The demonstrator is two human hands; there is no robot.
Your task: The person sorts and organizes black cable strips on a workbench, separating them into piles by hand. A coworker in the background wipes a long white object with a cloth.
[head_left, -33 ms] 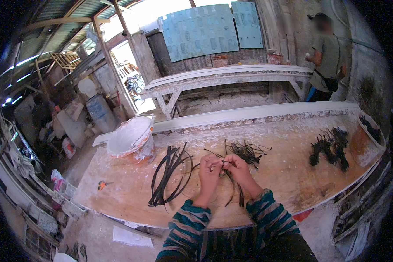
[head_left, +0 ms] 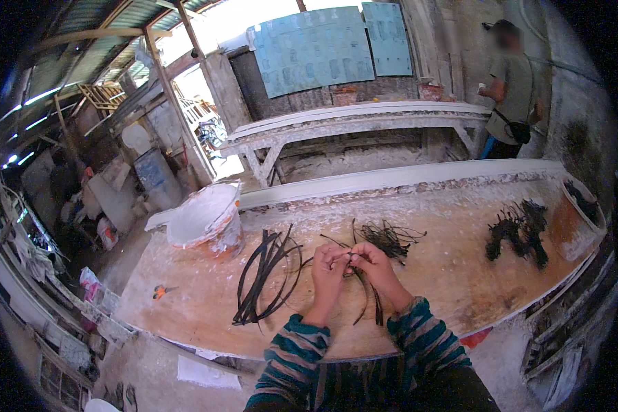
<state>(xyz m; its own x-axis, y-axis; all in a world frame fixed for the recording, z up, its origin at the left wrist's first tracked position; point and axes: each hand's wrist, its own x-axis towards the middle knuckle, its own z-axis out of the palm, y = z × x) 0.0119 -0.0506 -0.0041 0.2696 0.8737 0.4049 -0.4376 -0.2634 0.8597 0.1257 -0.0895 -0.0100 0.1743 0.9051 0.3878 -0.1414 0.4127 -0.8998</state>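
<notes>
Above the middle of the wooden table [head_left: 199,295], my left hand [head_left: 331,266] and my right hand [head_left: 376,266] meet fingertip to fingertip. Both pinch thin black strips [head_left: 351,261], whose crossing point is partly covered by my fingers. Loose ends trail past my hands, upward and down toward my body. To the left of my left hand lies a looped bundle of long black strips [head_left: 261,278]. Just beyond my right hand is a spread of shorter, thin black strips [head_left: 395,237]. Farther right rest several knotted black clumps [head_left: 518,233].
A white-crusted bucket [head_left: 206,220] stands at the table's far left, with orange-handled scissors [head_left: 161,292] nearer me. At the right end is a tilted orange-brown bucket [head_left: 575,223] holding dark material. Behind are a long white bench [head_left: 364,117] and a person [head_left: 511,89] standing at the right.
</notes>
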